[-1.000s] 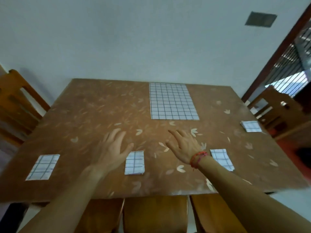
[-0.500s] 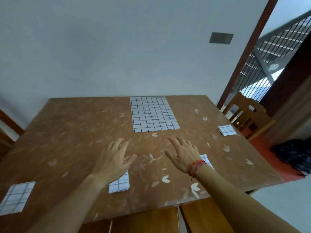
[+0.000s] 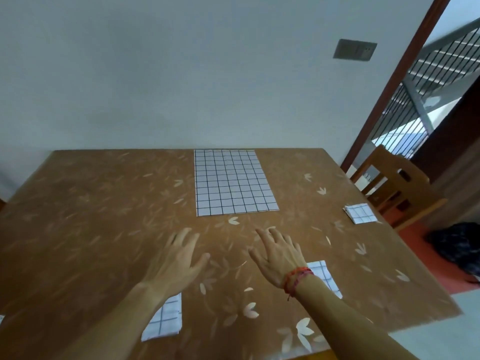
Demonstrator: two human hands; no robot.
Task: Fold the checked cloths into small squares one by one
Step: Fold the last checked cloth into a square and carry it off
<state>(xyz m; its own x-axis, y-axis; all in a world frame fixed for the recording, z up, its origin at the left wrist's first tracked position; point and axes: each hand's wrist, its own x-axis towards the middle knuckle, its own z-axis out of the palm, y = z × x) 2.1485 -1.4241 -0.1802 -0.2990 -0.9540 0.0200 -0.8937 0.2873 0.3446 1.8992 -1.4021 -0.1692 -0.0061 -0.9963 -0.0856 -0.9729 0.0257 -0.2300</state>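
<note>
A large white cloth with a black check (image 3: 232,182) lies flat and unfolded at the far middle of the brown leaf-patterned table (image 3: 91,216). My left hand (image 3: 176,261) and my right hand (image 3: 278,255) reach over the table just short of that cloth, fingers spread and holding nothing. Three folded checked squares lie on the table: one (image 3: 165,319) under my left forearm, one (image 3: 324,278) partly hidden by my right wrist, one (image 3: 360,213) near the right edge.
A wooden chair (image 3: 400,185) stands at the table's right side, with a dark bundle (image 3: 457,245) on the red floor beyond. A white wall runs behind the table. A doorway with a railing opens at the right.
The view has tilted up and to the right. Both hands have moved forward toward the unfolded cloth. The folded square at the far left has slipped almost out of view.
</note>
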